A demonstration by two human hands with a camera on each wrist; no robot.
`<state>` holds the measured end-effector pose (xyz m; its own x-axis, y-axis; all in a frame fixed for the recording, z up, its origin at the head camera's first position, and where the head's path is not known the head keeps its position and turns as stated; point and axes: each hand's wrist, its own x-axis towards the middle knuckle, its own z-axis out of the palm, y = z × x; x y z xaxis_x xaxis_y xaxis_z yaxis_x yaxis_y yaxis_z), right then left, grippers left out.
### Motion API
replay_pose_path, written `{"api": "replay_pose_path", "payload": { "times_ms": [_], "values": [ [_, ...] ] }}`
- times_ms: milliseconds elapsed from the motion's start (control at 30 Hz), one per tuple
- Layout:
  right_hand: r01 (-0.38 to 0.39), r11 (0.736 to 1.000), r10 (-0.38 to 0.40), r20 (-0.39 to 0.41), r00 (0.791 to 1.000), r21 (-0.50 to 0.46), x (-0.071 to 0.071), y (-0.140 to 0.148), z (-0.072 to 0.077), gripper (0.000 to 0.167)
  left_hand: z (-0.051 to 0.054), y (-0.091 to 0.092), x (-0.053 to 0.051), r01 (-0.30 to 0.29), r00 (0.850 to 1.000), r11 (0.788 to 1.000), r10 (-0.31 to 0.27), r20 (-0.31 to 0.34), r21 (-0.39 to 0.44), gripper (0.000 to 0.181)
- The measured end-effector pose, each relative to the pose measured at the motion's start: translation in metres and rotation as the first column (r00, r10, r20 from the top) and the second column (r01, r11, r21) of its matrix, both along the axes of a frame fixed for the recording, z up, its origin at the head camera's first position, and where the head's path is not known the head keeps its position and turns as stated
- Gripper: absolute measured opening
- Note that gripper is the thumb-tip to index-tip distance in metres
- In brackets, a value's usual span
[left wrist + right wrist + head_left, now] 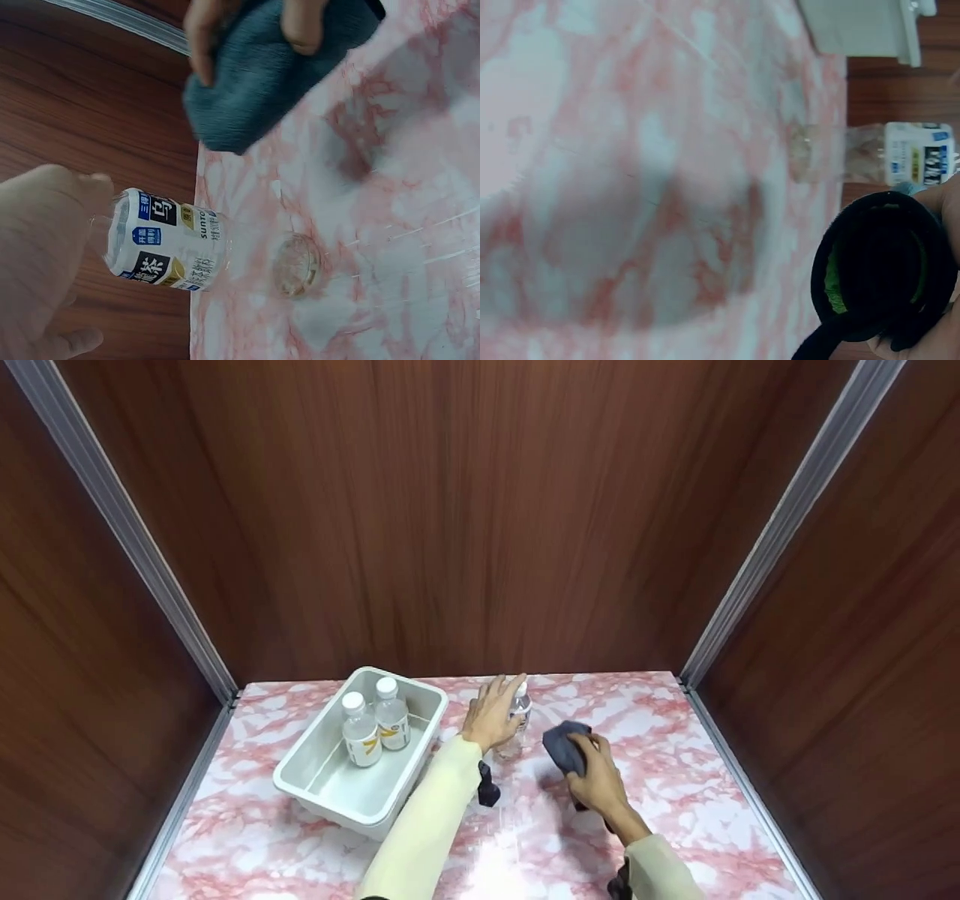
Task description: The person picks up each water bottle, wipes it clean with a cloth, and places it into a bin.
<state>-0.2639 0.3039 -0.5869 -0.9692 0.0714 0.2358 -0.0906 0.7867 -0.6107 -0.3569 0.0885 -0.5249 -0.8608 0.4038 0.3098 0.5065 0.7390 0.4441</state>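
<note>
My left hand (491,716), fingers stretched out, is beside the upper part of a clear plastic bottle (169,240). That bottle stands upright, with a white printed label and a white cap (522,688); whether the hand touches it I cannot tell. To its right, my right hand (598,772) grips a blue-grey fuzzy cloth item (562,746), raised above the table in the left wrist view. In the right wrist view a round black rim (825,247) with a strap and some green inside shows at the hand; the item's exact kind is unclear.
On the left, a white plastic tub (322,802) holds two white-capped bottles (361,739) with white and yellow labels. The table (675,840) has a pink and white marbled top. Brown wood-grain panels (480,525) enclose it at the back and both sides.
</note>
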Motion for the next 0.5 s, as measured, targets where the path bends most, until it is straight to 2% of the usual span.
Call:
{"api": "replay_pose_path", "payload": {
  "times_ms": [100, 200, 333, 500],
  "values": [
    [0.002, 1.000, -0.002, -0.019, 1.000, -0.006, -0.004, -0.001, 0.009, 0.067, -0.001, 0.000, 0.001, 0.000, 1.000, 0.999, 0.000, 0.014, -0.038, 0.067],
    [0.010, 1.000, -0.010, -0.033, 0.999, -0.003, -0.008, 0.000, 0.016, 0.067, -0.004, 0.001, 0.003, 0.002, 1.000, 0.998, -0.002, -0.005, -0.055, 0.063],
    [0.021, 1.000, -0.021, -0.055, 0.998, -0.001, -0.013, 0.002, 0.024, 0.068, -0.009, 0.006, 0.005, -0.015, 0.996, 0.999, 0.012, -0.091, -0.029, 0.054],
    [0.022, 1.000, -0.023, -0.075, 0.997, -0.013, -0.019, 0.001, 0.034, 0.069, -0.015, 0.011, 0.006, -0.017, 0.978, 0.998, 0.030, -0.206, 0.067, 0.031]
  ]
}}
